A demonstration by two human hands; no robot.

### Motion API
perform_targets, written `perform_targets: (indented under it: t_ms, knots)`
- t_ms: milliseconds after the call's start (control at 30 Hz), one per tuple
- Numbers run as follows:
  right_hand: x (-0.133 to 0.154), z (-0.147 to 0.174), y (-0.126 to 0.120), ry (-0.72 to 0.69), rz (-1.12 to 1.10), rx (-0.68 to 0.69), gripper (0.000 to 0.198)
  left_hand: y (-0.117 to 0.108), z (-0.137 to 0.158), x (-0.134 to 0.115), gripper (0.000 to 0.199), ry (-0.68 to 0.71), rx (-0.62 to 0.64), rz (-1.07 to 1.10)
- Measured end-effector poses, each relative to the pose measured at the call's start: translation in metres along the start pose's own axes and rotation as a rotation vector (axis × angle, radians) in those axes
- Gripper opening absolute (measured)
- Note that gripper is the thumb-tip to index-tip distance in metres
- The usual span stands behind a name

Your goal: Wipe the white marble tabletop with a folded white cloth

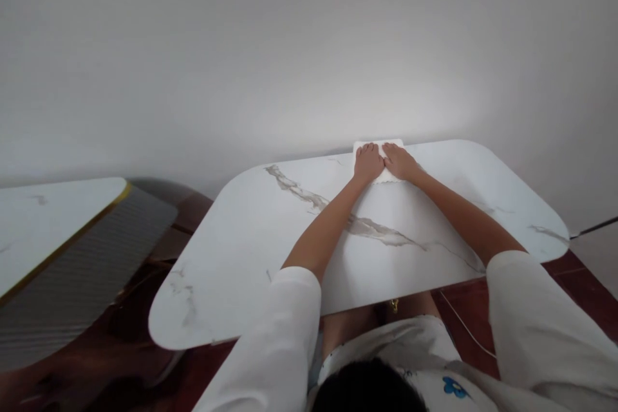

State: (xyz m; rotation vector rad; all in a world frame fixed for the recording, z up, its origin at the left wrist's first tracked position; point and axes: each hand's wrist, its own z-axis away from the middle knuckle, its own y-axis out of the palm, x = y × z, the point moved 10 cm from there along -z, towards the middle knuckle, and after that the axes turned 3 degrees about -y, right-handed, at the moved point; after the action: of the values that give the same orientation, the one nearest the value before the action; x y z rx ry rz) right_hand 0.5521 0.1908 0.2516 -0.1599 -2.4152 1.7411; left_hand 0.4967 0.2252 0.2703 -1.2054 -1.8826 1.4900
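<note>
A white cloth [387, 176] with a scalloped edge lies flat at the far edge of a white marble-patterned tabletop [232, 251], close to the wall. My left hand [369, 162] rests on its left half, palm down, with the fingers over the cloth. Beside it my right hand [400, 161] lies flat on the cloth's right half, fingers stretched toward the left. The two hands meet near the cloth's middle. Both arms reach forward across the tabletop.
A plain pale wall [309, 45] runs behind the table. To the left stands another marble-topped piece [58, 212] with a gold edge and grey ribbed side. Dark red floor [470, 322] shows below, with a thin white cable [466, 324]. A dark rod [596, 226] is at the right.
</note>
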Motion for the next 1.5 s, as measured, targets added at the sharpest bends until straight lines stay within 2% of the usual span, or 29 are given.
perform_targets:
  t_ms: [200,367,867,1100,1300,1500]
  knots:
    - [0.010,0.038,-0.013,0.034,0.031,-0.018,0.055,-0.002,0.030,-0.021,0.046,0.036,0.026,0.014]
    - [0.029,0.067,-0.022,0.035,0.056,0.000,0.055,-0.012,0.062,-0.031,0.048,0.029,0.019,0.012]
    - [0.089,0.154,-0.043,0.031,-0.011,0.032,0.057,-0.038,0.161,-0.054,0.052,-0.008,0.100,-0.046]
    - [0.105,0.202,-0.056,-0.012,-0.054,0.019,0.057,-0.045,0.206,-0.079,0.058,-0.019,0.207,-0.070]
    - [0.092,0.229,-0.064,-0.043,-0.071,0.058,0.057,-0.040,0.213,-0.108,0.057,0.032,0.235,-0.069]
    - [0.049,0.226,-0.067,-0.008,-0.085,0.072,0.057,-0.029,0.183,-0.132,0.054,0.088,0.222,-0.033]
